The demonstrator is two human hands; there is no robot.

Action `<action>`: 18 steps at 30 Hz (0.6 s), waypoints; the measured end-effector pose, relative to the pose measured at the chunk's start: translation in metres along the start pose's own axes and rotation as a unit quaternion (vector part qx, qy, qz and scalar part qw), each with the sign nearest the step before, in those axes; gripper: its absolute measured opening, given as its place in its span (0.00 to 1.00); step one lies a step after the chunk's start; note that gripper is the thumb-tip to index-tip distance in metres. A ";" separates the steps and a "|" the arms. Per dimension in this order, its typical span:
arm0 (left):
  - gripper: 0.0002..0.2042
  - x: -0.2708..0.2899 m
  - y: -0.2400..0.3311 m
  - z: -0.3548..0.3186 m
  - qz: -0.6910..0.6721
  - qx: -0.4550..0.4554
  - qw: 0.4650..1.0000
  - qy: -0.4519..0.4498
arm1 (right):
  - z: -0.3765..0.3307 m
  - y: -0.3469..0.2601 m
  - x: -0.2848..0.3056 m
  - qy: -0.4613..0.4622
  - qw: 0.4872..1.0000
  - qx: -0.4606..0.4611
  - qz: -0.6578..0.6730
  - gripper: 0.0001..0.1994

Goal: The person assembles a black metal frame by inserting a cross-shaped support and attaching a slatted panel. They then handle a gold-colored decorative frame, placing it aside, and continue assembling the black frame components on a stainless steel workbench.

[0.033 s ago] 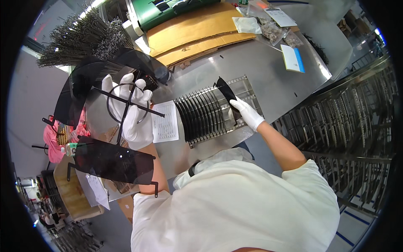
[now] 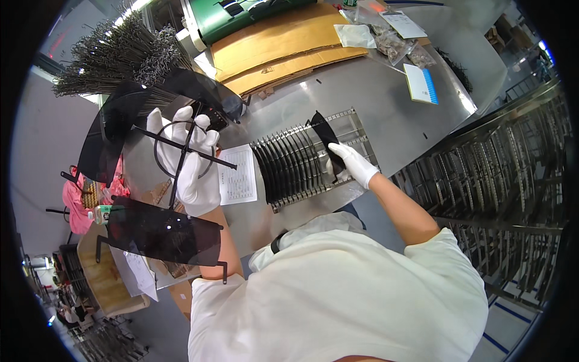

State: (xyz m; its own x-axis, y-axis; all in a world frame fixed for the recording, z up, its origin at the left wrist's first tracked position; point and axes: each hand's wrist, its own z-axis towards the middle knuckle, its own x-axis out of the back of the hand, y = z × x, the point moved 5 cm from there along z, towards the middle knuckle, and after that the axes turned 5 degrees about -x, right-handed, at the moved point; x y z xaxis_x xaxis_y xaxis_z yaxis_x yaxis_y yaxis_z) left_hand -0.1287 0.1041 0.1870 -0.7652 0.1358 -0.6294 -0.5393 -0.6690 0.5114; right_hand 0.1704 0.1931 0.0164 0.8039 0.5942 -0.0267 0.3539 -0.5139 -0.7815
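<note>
My left hand, in a white glove, grips a black wire holder made of a ring and crossed bars. Dark tinted curved shields hang from its ends, one above and one below. My right hand, also gloved, pinches a dark tinted lens standing in the far end of a slotted metal rack. The rack holds several dark lenses upright in a row. It rests on a steel table.
A printed paper sheet lies left of the rack. Behind are cardboard sheets, a bundle of wire hooks, a green machine, small bags and a notebook. Tall metal rack trolleys stand on the right.
</note>
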 end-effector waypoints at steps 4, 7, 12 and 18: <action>0.42 -0.007 0.000 -0.009 0.059 -0.002 0.996 0.069 | 0.001 -0.002 -0.019 -0.047 0.993 -0.046 -0.099 0.26; 0.38 -0.008 -0.003 -0.012 0.055 0.010 0.996 0.071 | -0.002 -0.005 -0.005 -0.022 0.993 -0.008 -0.115 0.28; 0.33 0.004 -0.017 -0.012 -0.002 0.044 0.998 0.039 | -0.002 -0.004 -0.005 0.023 0.985 0.014 -0.171 0.27; 0.29 0.027 -0.035 -0.002 -0.198 0.112 0.961 -0.155 | 0.011 0.004 -0.014 -0.020 0.988 0.004 -0.154 0.37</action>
State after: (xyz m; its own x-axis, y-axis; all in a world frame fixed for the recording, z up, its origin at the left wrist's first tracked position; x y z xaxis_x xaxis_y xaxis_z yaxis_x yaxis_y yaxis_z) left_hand -0.1294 0.1295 0.1511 -0.5331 0.5827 -0.6134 -0.8458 -0.3502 0.4024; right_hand 0.1555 0.1894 0.0063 0.6397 0.7453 0.1880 0.5738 -0.3003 -0.7619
